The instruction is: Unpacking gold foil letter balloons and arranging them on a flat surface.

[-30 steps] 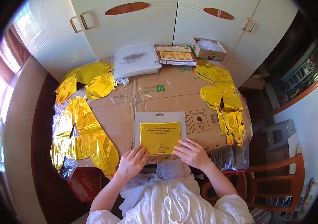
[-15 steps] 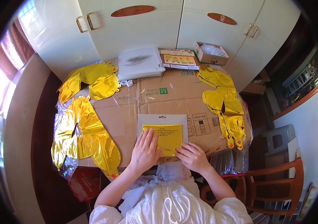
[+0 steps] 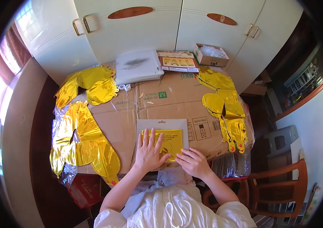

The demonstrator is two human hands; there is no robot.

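**Folded gold foil pressed flat on a grey packet, both hands on it**

The folded gold foil piece (image 3: 167, 142) lies on a flat grey packet (image 3: 161, 125) with a hang-hole at its top edge, and the packet rests at the near edge of a flattened brown cardboard sheet (image 3: 176, 102) that covers the table. The left hand (image 3: 149, 152) lies palm down over the foil's left part, fingers straight and spread apart, gripping nothing. The right hand (image 3: 192, 162) rests at the foil's lower right corner with its fingers bent and close together, the tips touching the foil's edge (whether they pinch it cannot be told).

To the left of the packet a large crumpled gold foil balloon (image 3: 81, 142) hangs over the cardboard's side, and two more gold foil balloons (image 3: 89, 85) lie beyond it toward the far left corner. Along the right side of the cardboard a row of gold foil shapes (image 3: 226, 108) runs from far to near, the nearest with small red tips. At the far edge sits a stack of white packets (image 3: 138, 66), just beside it a flat printed pack (image 3: 178, 62), and further right a small open cardboard box (image 3: 211, 55). White cupboard doors (image 3: 150, 26) stand behind the table, and a wooden chair (image 3: 283, 186) is at the person's right
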